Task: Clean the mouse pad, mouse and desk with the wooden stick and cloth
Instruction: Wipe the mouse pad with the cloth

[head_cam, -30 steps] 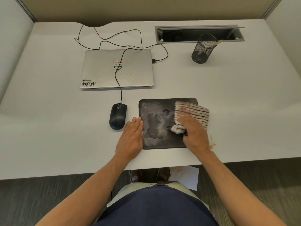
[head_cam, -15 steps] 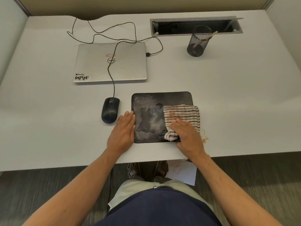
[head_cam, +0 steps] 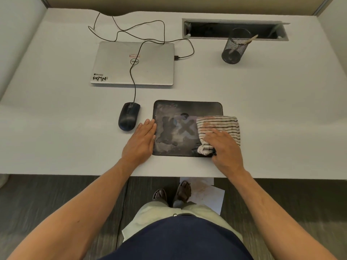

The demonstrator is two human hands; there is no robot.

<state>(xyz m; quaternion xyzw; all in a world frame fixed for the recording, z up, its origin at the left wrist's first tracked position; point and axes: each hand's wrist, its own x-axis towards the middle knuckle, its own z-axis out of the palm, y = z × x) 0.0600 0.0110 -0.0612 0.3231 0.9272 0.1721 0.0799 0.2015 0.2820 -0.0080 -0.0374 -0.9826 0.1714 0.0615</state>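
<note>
A black mouse pad [head_cam: 180,109] with pale smears lies near the white desk's [head_cam: 262,109] front edge. My right hand [head_cam: 225,149] presses a striped cloth [head_cam: 219,124] onto the pad's right side and grips its bunched end. My left hand [head_cam: 140,141] lies flat, fingers together, on the pad's left edge. A black wired mouse [head_cam: 128,116] sits just left of the pad. The wooden stick [head_cam: 249,39] leans in a black mesh cup [head_cam: 233,48] at the back right.
A shut silver laptop [head_cam: 133,63] lies behind the mouse, with the mouse cable [head_cam: 134,85] running over it. A cable slot [head_cam: 234,29] opens at the desk's back. Stained paper [head_cam: 204,192] lies on the floor by my feet.
My right hand has slid the cloth toward the pad's right side and slightly back, uncovering more of the pad's middle. My left hand stays on the left edge.
</note>
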